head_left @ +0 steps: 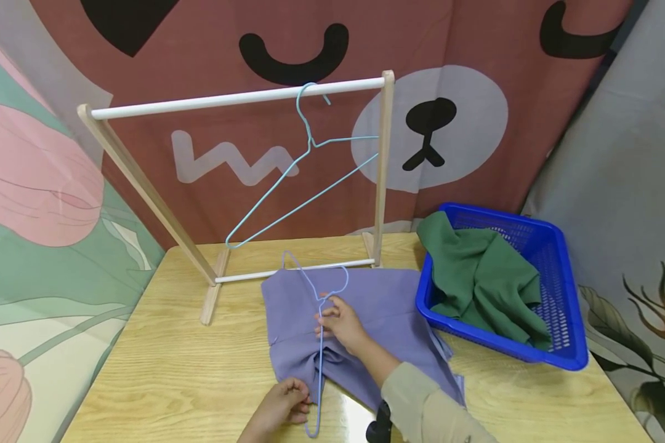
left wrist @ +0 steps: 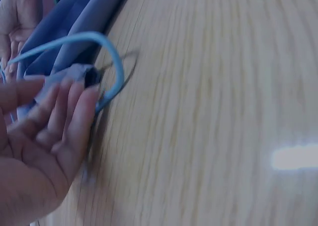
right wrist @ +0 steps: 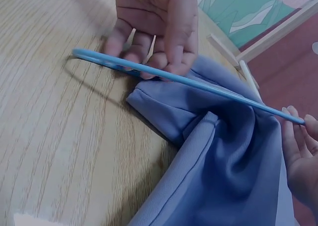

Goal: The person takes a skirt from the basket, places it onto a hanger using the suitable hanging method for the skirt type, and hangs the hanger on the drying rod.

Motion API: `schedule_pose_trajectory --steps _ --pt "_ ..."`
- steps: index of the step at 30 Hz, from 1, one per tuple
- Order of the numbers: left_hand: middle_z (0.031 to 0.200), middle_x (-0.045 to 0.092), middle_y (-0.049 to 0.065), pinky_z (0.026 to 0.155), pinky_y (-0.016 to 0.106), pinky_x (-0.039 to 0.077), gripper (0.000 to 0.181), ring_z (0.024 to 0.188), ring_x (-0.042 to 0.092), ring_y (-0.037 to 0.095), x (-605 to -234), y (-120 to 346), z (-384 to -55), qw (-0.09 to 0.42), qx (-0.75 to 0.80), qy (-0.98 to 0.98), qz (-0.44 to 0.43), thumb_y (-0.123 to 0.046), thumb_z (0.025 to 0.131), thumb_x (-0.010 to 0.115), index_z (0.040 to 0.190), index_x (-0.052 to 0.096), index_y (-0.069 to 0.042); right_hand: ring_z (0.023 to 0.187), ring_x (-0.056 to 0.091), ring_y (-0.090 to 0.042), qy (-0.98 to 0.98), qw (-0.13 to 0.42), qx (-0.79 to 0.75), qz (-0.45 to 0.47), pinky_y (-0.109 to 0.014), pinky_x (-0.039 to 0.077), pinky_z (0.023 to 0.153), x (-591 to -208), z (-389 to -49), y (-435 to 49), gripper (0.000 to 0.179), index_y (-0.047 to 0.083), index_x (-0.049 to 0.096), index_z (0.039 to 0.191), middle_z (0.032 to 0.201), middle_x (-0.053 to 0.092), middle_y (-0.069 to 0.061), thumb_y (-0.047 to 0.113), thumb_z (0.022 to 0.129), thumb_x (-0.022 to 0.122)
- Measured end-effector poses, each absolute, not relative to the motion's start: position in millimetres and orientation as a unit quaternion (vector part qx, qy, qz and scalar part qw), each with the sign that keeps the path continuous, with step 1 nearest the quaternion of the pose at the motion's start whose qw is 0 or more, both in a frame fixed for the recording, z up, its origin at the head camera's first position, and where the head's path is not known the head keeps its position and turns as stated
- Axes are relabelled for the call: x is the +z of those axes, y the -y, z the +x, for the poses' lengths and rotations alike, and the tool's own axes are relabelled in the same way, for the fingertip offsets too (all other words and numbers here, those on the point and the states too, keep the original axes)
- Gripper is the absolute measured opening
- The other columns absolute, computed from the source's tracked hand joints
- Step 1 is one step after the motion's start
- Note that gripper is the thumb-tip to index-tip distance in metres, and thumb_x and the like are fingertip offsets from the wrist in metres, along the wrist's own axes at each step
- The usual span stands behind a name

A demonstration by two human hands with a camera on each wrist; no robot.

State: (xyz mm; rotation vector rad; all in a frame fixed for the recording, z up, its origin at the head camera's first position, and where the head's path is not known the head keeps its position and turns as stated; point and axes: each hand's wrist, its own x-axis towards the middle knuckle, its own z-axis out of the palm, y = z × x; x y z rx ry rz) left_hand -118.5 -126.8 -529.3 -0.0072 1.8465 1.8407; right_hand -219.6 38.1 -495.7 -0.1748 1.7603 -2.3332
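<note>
A purple garment point(head_left: 366, 307) lies spread on the table, its near part bunched up; its kind does not show. Over it, a thin pale-blue clothes hanger point(head_left: 320, 363) stands with its hook toward the rack and one rounded end toward me. My right hand point(head_left: 340, 323) pinches this hanger just below the hook. At the near end, my left hand point(head_left: 282, 403) has curled fingers on the garment's edge, beside the hanger's rounded end point(left wrist: 117, 62). In the right wrist view the hanger's bar point(right wrist: 198, 84) passes across the left fingertips and above the folds.
Behind the garment stands a wooden rack point(head_left: 384, 172) with white rods. Another light-blue hanger point(head_left: 277, 184) hangs bare from its top rod. To the right, a blue plastic basket point(head_left: 565, 307) holds green cloth point(head_left: 476, 277). Printed curtains point(head_left: 199, 203) back the table point(head_left: 161, 369).
</note>
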Motion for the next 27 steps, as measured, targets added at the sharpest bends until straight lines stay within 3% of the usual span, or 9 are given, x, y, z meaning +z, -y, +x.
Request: schedule_pose_trajectory --steps 9,13,16,19,23,27 --pt "0.067 0.047 0.006 0.049 0.023 0.047 0.009 0.056 0.047 0.011 -527 127 -128 0.078 0.629 -0.755 -0.170 0.001 0.077 0.046 0.083 0.043 0.007 0.059 0.056 -0.019 -0.608 0.087 -0.789 -0.019 -0.043 0.050 0.062 -494 -220 -35 0.027 -0.013 0.041 0.108 0.076 0.050 -0.012 -0.008 0.082 0.047" --pt "0.083 0.049 0.022 0.055 0.028 0.048 0.029 0.066 0.052 0.024 -521 125 -135 0.007 0.579 -0.790 -0.203 0.002 0.072 0.046 0.097 0.039 0.015 0.059 0.056 -0.019 -0.615 0.084 -0.784 -0.012 -0.043 0.050 0.062 -492 -221 -35 0.023 -0.015 0.042 0.102 0.077 0.052 -0.016 -0.008 0.082 0.047" --pt "0.100 0.043 0.035 0.065 0.033 0.048 0.046 0.081 0.052 0.033 -515 127 -140 0.008 0.576 -0.788 -0.216 -0.001 0.074 0.045 0.112 0.029 0.019 0.059 0.057 -0.020 -0.618 0.087 -0.782 -0.011 -0.040 0.051 0.061 -492 -220 -35 0.023 -0.015 0.042 0.102 0.078 0.053 -0.017 -0.008 0.082 0.047" --pt "0.107 0.038 0.036 0.066 0.032 0.048 0.056 0.079 0.052 0.030 -509 129 -145 0.046 0.629 -0.742 -0.229 -0.003 0.078 0.044 0.122 0.016 0.019 0.059 0.057 -0.019 -0.618 0.087 -0.781 -0.011 -0.038 0.051 0.059 -492 -220 -36 0.024 -0.015 0.042 0.103 0.076 0.054 -0.015 -0.007 0.082 0.048" --pt "0.100 0.045 0.025 0.063 0.027 0.049 0.054 0.068 0.054 0.015 -508 131 -150 0.088 0.701 -0.668 -0.236 -0.004 0.084 0.041 0.121 0.013 0.023 0.057 0.056 -0.017 -0.618 0.085 -0.782 -0.003 -0.037 0.051 0.057 -493 -220 -36 0.024 -0.015 0.043 0.103 0.074 0.053 -0.011 -0.007 0.081 0.049" --pt "0.088 0.053 0.012 0.066 0.026 0.049 0.047 0.070 0.055 0.011 -510 132 -154 0.108 0.731 -0.635 -0.225 -0.009 0.088 0.038 0.120 0.021 0.022 0.056 0.055 -0.016 -0.622 0.084 -0.778 0.006 -0.036 0.051 0.055 -493 -220 -36 0.025 -0.015 0.044 0.104 0.073 0.052 -0.010 -0.007 0.081 0.049"
